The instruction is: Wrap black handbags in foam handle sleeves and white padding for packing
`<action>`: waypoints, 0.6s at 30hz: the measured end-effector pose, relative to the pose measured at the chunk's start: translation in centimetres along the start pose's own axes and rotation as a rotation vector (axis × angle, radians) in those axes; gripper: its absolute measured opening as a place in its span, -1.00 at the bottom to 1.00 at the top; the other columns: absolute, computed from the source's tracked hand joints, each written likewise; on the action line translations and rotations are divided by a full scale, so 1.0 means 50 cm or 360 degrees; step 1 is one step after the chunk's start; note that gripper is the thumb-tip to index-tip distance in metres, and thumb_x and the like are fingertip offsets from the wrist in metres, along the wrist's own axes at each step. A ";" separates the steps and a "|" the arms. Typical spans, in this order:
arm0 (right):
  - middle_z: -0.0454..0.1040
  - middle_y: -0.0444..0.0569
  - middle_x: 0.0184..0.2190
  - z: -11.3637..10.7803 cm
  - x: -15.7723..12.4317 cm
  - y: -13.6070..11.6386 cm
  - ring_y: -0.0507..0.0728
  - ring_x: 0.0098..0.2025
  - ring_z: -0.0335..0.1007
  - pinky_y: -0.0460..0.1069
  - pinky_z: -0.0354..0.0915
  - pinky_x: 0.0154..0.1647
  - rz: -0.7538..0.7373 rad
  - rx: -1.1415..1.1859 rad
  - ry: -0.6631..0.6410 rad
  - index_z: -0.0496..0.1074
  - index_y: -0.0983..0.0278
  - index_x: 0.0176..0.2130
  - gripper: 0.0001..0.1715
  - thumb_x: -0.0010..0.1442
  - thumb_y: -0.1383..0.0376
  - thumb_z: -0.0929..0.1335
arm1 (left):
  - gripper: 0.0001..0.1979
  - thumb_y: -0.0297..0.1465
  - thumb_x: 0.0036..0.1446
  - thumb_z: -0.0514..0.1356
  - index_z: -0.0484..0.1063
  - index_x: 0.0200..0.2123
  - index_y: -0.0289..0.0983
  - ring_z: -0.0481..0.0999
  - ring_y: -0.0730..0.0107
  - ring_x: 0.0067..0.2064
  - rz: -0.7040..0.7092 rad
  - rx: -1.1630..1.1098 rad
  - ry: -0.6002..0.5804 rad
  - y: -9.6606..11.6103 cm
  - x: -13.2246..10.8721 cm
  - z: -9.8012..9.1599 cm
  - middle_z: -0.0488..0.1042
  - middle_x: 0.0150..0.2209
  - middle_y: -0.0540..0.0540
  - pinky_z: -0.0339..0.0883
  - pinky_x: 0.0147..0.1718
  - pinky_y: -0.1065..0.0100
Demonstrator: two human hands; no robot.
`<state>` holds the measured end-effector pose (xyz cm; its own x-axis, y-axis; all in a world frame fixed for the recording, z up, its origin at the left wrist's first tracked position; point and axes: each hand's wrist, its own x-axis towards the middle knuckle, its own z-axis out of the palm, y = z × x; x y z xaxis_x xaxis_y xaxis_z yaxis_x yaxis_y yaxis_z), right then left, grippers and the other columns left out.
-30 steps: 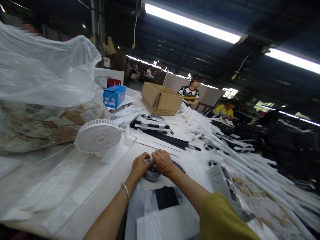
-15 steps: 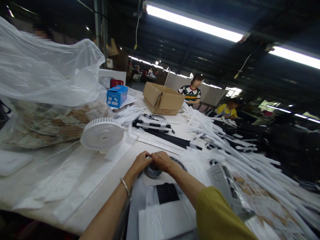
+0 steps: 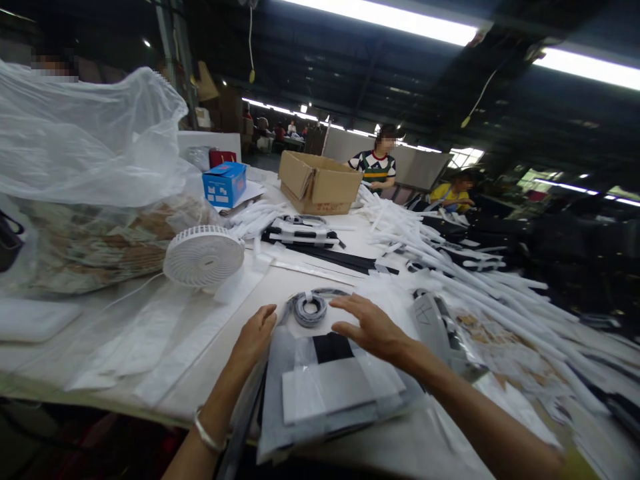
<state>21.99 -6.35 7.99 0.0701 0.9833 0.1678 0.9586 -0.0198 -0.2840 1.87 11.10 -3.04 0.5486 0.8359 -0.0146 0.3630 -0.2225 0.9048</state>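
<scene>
A grey coiled strap roll lies on the white table just ahead of both hands. My left hand rests at the left edge of a clear plastic bag that holds folded grey and black pieces; its fingers are stretched and hold nothing. My right hand hovers over the bag's far right corner, fingers spread and empty, a little right of the roll.
A white round fan lies to the left. A big clear bag of patterned goods fills the far left. A blue box and a cardboard box stand behind. White wrapped strips pile to the right. Two people sit beyond.
Both hands let go of the strap roll and drew back toward me, spreading apart onto the plastic bag. The roll now lies free on the table.
</scene>
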 end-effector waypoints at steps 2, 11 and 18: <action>0.39 0.07 0.17 0.004 -0.092 -0.012 0.25 0.22 0.27 0.25 0.11 0.31 -0.0031 0.0048 0.0062 0.31 0.19 0.20 -0.41 0.22 0.14 0.39 | -0.43 -0.17 0.09 -0.03 0.38 0.06 -0.40 0.41 0.09 0.15 -0.0004 0.0023 -0.0045 -0.004 -0.034 0.000 0.45 0.10 -0.29 0.23 0.19 0.11; 0.27 0.06 0.26 0.132 -0.271 0.009 0.31 0.29 0.17 0.32 0.02 0.36 -0.0189 -0.0179 0.0176 0.08 0.12 0.33 -0.07 0.07 0.28 0.45 | -0.41 -0.17 0.18 -0.08 0.25 0.20 -0.32 0.28 0.16 0.26 0.0168 0.0287 0.0114 -0.019 -0.092 0.035 0.32 0.23 -0.18 0.10 0.27 0.07; 0.24 0.04 0.28 0.119 -0.250 0.050 0.24 0.32 0.10 0.29 -0.09 0.39 -0.0154 -0.0114 0.0116 0.13 0.15 0.30 -0.23 0.17 0.25 0.39 | -0.45 -0.15 0.20 -0.12 0.38 0.11 -0.27 0.36 0.18 0.20 0.0363 0.0379 0.0134 -0.035 -0.066 0.064 0.41 0.16 -0.14 0.14 0.27 0.12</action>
<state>21.87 -17.63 -0.45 -0.0065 0.9656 0.2599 0.9789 0.0592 -0.1957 1.83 7.14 -5.95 0.5753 0.7875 0.2212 0.4092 -0.5112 0.7558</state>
